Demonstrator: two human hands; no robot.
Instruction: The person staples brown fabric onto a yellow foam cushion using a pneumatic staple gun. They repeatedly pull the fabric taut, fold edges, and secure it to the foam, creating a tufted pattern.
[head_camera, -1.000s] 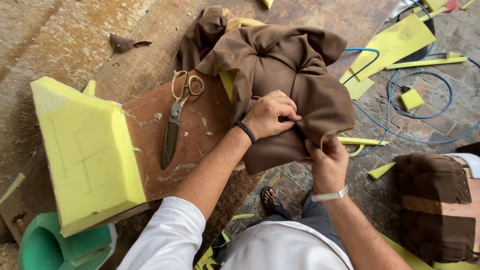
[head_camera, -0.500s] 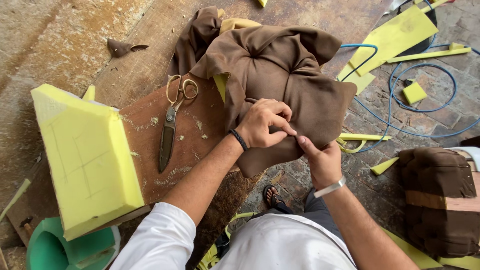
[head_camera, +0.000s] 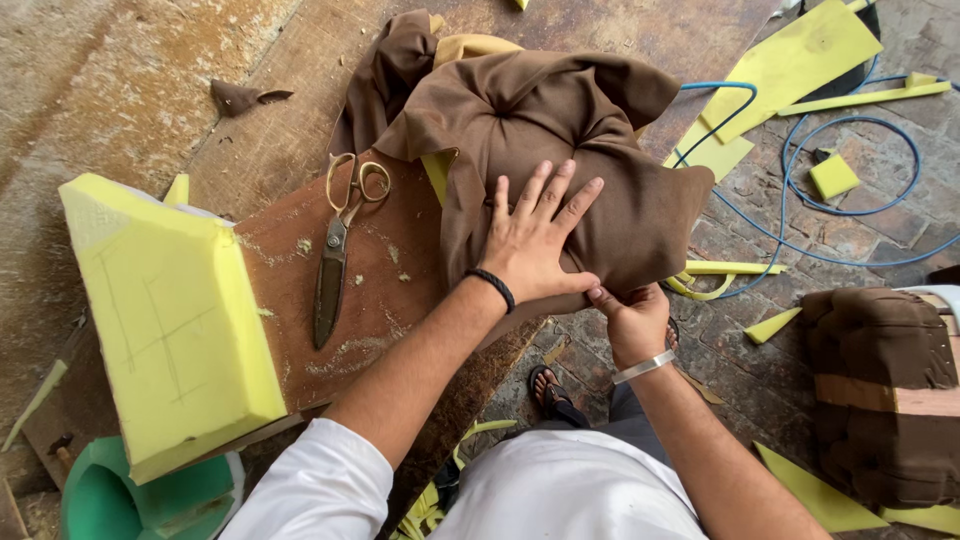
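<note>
Right hand (head_camera: 632, 318) is closed, pinching the near lower edge of the brown fabric-covered cushion (head_camera: 560, 170) where it overhangs the tabletop (head_camera: 300, 130). Left hand (head_camera: 538, 240) is laid flat on the cushion, fingers spread, nothing gripped; a black band is worn on its wrist, a silver bangle on the right wrist. Scissors (head_camera: 338, 245) are lying shut on a reddish board (head_camera: 390, 300), just left of the cushion. A yellow foam block (head_camera: 165, 310) is placed further left of the cushion, a green bucket (head_camera: 110, 500) below it. Right of the cushion, on the brick floor, a blue cable (head_camera: 850, 205), yellow foam scraps (head_camera: 790, 65) and a second brown cushion (head_camera: 880, 390) are seen.
</note>
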